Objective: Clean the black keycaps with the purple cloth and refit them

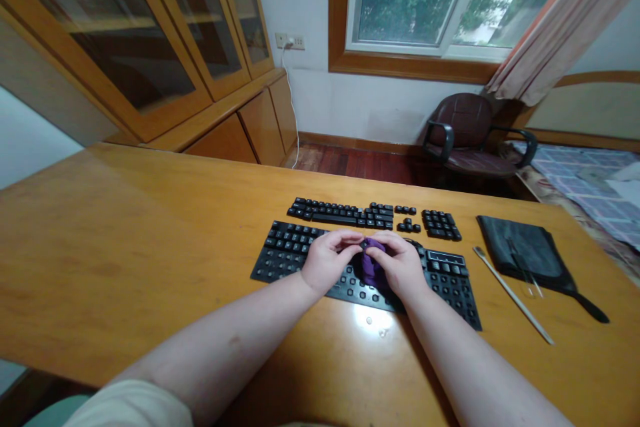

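Note:
Above the middle of a black keyboard (285,257) my two hands meet. My left hand (330,259) is closed, thumb and fingers pinching a small black keycap (364,245). In my right hand (400,263) a purple cloth (373,270) is gripped, its upper edge against the keycap and its lower part hanging over the keyboard. Many switches on the keyboard are bare, while keycaps still sit in its upper left rows. Behind it, loose black keycaps (335,212) lie grouped in rows, with a number-pad block (441,225) at their right end.
Right of the keyboard lie a thin pale stick with a brush-like tip (515,297), a black zip pouch (523,247) and a wire tool (525,270) on the pouch. The wooden desk (150,247) ends before a chair (463,123). A glass-door cabinet (150,93) stands left.

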`<state>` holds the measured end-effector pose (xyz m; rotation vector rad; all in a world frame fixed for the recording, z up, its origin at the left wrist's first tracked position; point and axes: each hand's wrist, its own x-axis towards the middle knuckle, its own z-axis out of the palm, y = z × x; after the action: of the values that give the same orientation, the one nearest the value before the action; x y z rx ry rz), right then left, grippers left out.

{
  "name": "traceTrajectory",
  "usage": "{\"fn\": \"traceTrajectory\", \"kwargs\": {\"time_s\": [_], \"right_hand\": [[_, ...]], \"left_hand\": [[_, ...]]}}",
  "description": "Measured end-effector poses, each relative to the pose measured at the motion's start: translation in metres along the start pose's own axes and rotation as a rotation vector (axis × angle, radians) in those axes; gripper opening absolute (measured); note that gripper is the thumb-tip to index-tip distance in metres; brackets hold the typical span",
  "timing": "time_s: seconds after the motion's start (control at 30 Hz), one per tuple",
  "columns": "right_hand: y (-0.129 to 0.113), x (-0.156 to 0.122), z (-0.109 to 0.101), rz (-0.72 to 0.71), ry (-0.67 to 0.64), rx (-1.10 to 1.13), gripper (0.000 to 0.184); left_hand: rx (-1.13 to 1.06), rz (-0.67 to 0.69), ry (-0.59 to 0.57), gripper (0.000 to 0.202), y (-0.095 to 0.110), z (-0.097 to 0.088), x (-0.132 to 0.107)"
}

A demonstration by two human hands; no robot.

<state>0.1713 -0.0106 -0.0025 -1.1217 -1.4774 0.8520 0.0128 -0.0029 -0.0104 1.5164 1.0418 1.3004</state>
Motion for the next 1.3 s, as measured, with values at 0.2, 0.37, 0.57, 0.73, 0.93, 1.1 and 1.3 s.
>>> {"fn": "traceTrajectory", "kwargs": {"time_s": [0.2, 0.37, 0.57, 0.73, 0.93, 1.1, 1.3], "right_hand": [[0.004, 0.000, 0.000, 0.066, 0.063, -0.005, 0.004], [0.003, -0.001, 0.001, 0.034, 0.045, 0.036, 0.006], [0.004, -0.001, 0.002, -0.001, 0.009, -0.001, 0.012], [0.006, -0.003, 0.003, 0.045, 0.011, -0.024, 0.007], [0.009, -0.005, 0.004, 0.138, 0.051, -0.014, 0.010], [0.005, -0.002, 0.003, -0.032, 0.039, 0.008, 0.010], [0.007, -0.002, 0.004, -0.041, -0.029, 0.032, 0.013]], "left_hand": [[0.165, 0.073, -0.015, 0.020, -0.003, -0.001, -0.002], [0.312, 0.179, -0.015, 0.023, 0.005, -0.003, -0.002], [0.466, 0.314, -0.023, 0.023, 0.008, -0.005, -0.004], [0.502, 0.383, -0.042, 0.021, 0.009, -0.005, -0.005], [0.427, 0.226, -0.034, 0.029, 0.007, -0.003, -0.003], [0.392, 0.171, -0.028, 0.030, 0.007, -0.003, -0.002], [0.448, 0.285, -0.046, 0.027, 0.010, -0.004, -0.004]]}}
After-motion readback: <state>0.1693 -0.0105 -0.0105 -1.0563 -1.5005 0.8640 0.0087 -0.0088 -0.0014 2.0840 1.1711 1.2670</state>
